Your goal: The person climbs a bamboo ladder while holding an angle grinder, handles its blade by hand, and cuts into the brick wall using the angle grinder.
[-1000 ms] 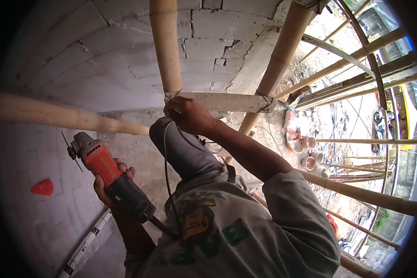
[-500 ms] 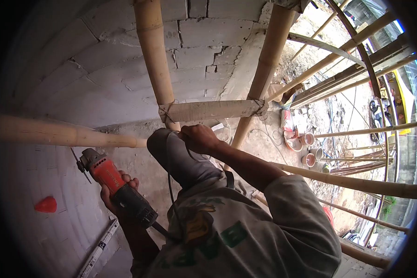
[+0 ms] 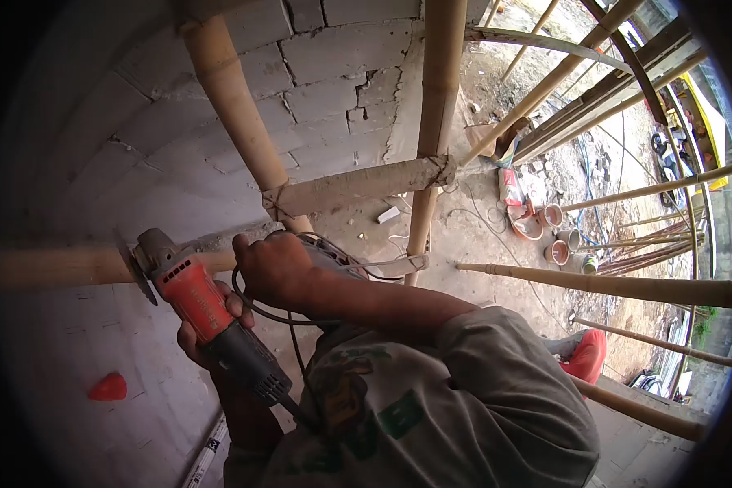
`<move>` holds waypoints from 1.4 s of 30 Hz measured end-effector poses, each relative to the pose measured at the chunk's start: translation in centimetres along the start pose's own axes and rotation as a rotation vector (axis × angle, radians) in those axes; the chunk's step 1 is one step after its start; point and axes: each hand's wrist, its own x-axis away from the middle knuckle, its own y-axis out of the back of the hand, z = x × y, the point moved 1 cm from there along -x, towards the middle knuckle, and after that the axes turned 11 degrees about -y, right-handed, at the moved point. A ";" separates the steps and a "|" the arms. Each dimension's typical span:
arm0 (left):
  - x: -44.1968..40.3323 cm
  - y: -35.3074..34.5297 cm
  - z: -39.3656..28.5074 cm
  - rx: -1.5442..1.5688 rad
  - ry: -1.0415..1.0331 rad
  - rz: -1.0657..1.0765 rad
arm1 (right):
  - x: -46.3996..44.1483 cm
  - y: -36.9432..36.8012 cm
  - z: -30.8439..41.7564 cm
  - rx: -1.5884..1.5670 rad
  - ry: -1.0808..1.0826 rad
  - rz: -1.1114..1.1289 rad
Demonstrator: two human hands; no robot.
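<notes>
My left hand (image 3: 211, 324) is wrapped round the body of a red and black angle grinder (image 3: 199, 301), whose disc (image 3: 138, 268) points to the upper left. Beside the grinder, my right hand (image 3: 272, 270) is closed on a thin black power cable (image 3: 294, 358). Loops of the cable hang around that hand, and its lower part runs down over the shirt. Behind the disc lies a horizontal bamboo pole (image 3: 57, 266).
Bamboo poles (image 3: 240, 106) stand before the block wall (image 3: 325, 89), joined by a tied crosspiece (image 3: 358, 189). Buckets (image 3: 557, 252) sit on the ground below. A red object (image 3: 108, 387) and a long level (image 3: 207, 455) are at lower left. Red fabric (image 3: 587, 356) shows at right.
My right hand has moved left and down towards the grinder, with the cable now looped around it. The grinder stays in my left hand. The whole view has shifted and turned.
</notes>
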 end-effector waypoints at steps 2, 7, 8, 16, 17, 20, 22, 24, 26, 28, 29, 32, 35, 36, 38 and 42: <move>-0.3 0.3 -0.2 0.033 0.052 0.075 | 0.1 -0.3 -0.4 0.011 -0.003 -0.042; -0.6 -0.3 -0.4 -0.051 0.232 0.108 | -0.3 -1.0 -1.4 0.021 0.060 -0.150; -0.6 -0.2 -0.4 -0.099 0.247 0.105 | -0.2 -1.0 -1.5 0.046 0.077 -0.147; -0.6 -1.1 -0.6 -0.092 0.245 0.048 | -0.1 -5.1 -6.3 -0.038 0.063 -0.108; -0.7 -1.2 -1.0 -0.112 0.215 0.055 | 0.8 -5.4 -7.7 0.014 0.080 0.010; -0.7 -2.2 -1.8 -0.163 0.076 -0.045 | 5.2 -7.6 -14.5 -0.205 -0.077 0.095; -0.7 -1.4 -2.0 -0.173 0.040 -0.055 | 7.4 -9.0 -20.1 -0.192 -0.089 -0.055; -0.5 -0.9 -2.1 -0.151 0.044 -0.059 | 9.5 -9.6 -25.5 -0.031 -0.178 -0.022; -0.5 -0.7 -1.4 -0.080 0.051 -0.044 | 11.9 -11.3 -31.5 0.132 -0.348 0.217; -0.4 -0.8 -1.0 -0.076 0.099 0.000 | 14.5 -11.1 -35.5 0.162 -0.514 0.233; -0.4 -0.8 -0.8 -0.086 0.101 0.006 | 15.2 -9.8 -36.0 0.149 -0.571 0.090; -0.8 -1.7 -0.5 -0.089 0.146 0.041 | 16.4 -3.7 -35.3 0.024 -0.666 -0.345; -1.7 -2.2 0.0 -0.083 0.140 0.046 | 15.8 3.9 -32.2 -0.025 -0.731 -0.699; -1.8 -2.1 0.4 -0.118 0.101 0.014 | 15.3 5.7 -32.0 0.020 -0.759 -0.780; -1.9 -2.4 0.7 -0.194 0.079 -0.008 | 13.5 7.7 -32.8 -0.117 -0.800 -0.867; -1.7 -3.0 0.2 -0.265 0.063 0.014 | 10.6 6.2 -31.7 -0.121 -0.718 -0.711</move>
